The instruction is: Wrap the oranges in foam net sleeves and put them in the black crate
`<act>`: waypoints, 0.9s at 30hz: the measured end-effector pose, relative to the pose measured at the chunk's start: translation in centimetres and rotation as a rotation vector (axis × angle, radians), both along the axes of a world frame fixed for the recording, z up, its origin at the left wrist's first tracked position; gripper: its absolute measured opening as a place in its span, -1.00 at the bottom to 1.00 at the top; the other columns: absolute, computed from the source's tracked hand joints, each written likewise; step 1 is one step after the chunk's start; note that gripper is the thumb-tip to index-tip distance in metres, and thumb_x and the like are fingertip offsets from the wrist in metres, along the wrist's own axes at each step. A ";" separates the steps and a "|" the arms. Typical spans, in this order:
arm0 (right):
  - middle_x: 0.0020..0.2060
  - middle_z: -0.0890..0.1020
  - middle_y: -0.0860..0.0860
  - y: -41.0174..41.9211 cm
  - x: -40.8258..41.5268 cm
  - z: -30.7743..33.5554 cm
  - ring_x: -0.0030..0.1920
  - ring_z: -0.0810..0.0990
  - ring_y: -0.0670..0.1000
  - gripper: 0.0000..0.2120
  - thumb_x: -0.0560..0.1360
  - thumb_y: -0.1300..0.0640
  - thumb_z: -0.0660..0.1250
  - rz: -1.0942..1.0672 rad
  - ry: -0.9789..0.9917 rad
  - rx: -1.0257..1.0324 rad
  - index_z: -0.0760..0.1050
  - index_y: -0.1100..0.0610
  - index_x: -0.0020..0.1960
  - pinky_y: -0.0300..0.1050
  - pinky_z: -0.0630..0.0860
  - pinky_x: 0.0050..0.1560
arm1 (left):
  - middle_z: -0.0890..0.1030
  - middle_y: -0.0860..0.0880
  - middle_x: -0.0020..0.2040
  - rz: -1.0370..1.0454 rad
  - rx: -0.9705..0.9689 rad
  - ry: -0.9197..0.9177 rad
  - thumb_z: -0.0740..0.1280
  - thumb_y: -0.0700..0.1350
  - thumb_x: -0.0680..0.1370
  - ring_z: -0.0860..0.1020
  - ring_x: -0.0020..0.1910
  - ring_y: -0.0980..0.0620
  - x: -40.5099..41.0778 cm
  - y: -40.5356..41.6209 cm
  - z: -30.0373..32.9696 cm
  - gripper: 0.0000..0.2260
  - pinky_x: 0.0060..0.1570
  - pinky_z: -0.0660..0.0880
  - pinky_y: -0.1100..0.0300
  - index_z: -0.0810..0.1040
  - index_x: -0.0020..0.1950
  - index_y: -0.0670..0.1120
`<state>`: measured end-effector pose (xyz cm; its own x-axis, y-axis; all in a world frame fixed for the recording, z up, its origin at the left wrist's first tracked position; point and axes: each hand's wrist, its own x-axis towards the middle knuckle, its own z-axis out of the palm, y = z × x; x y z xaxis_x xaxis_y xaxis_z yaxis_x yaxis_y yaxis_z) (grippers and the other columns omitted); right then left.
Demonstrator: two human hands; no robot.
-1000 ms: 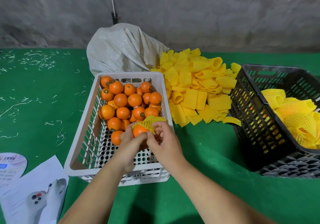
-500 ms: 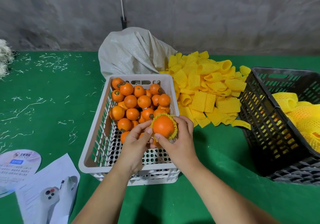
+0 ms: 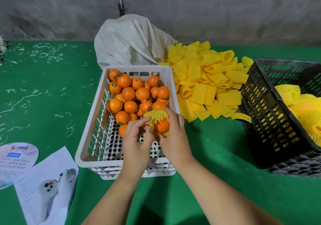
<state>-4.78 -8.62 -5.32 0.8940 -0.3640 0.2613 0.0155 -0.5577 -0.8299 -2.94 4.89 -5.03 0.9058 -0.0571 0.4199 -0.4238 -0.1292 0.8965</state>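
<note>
Orange (image 3: pixel 163 126) half-sleeved in foam net sleeve (image 3: pixel 155 117), over white crate (image 3: pixel 97 120) | right hand (image 3: pixel 173 134) cups it | left hand (image 3: pixel 137 137) pinches net | black crate (image 3: pixel 264 120) at 3 o'clock | loose sleeves (image 3: pixel 208 82) at 1 o'clock

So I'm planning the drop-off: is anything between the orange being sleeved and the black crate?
Nothing visible blocks it. The hands hold the orange over the white crate; bare green table lies between it and the black crate, with the loose sleeves farther back.
</note>
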 end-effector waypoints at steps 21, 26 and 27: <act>0.33 0.21 -0.13 -1.0 -1.5 0.5 0.37 0.37 -0.18 -0.35 0.44 0.21 0.45 0.118 -0.132 0.120 0.28 -0.16 0.40 -0.17 0.60 0.16 | 0.62 0.05 0.31 -0.142 -0.035 0.413 0.21 0.39 0.62 0.62 0.27 0.08 0.1 -0.7 1.8 -0.44 0.23 0.59 0.15 0.49 0.49 0.09; 0.30 0.27 0.00 -1.3 -1.8 0.4 0.34 0.38 0.03 -0.46 0.47 -0.01 0.34 0.237 -0.177 0.122 0.24 0.04 0.37 0.02 0.49 0.28 | 0.73 -0.02 0.01 -0.298 0.022 0.492 0.27 0.39 0.61 0.68 -0.03 0.09 1.3 -1.0 1.7 -0.45 -0.04 0.57 0.23 0.67 0.19 -0.06; 0.30 0.31 0.07 -1.4 -1.7 0.7 0.31 0.42 0.10 -0.46 0.52 -0.13 0.32 0.214 -0.146 0.209 0.22 0.04 0.38 0.12 0.51 0.24 | 0.73 -0.03 -0.02 -0.280 0.041 0.447 0.32 0.38 0.58 0.67 -0.07 0.10 1.4 -0.9 1.3 -0.47 -0.09 0.56 0.22 0.67 0.16 -0.07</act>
<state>-6.51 -10.03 -4.65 0.9147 -0.2309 0.3318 0.2412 -0.3470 -0.9063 -1.58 4.01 -3.71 0.9436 -0.3310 -0.0111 -0.0251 -0.1047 0.9942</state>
